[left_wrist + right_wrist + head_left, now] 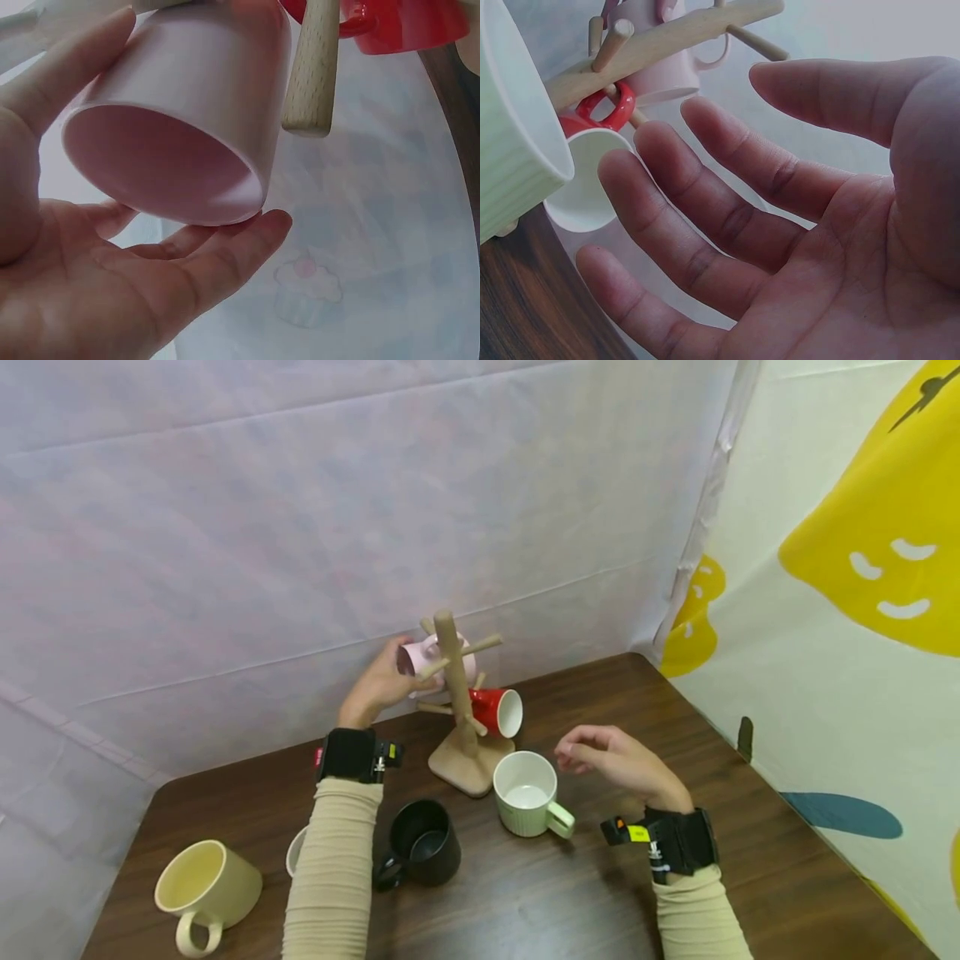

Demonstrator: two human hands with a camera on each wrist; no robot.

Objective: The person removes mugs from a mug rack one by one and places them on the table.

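Observation:
At the back of the table, my left hand (378, 685) holds a pink mug (202, 67) at the upper part of a wooden mug tree (459, 702). The thumb lies along one side of this mug and the fingertips are at its rim. The mug is tipped sideways, its mouth toward the palm in the left wrist view. A red mug (489, 708) hangs on a lower peg, its white inside facing right. My right hand (618, 764) is in the air with loosely bent fingers and holds nothing. Nearest to it stands a pale green mug (522, 817), handle toward the front right.
A black mug (438, 856) stands in front of the tree. Farther left is a yellow mug (232, 889). The left sleeve (330, 868) hides most of a white cup (294, 852). Cloth walls (300, 543) close in the wooden table (540, 902) behind and beside.

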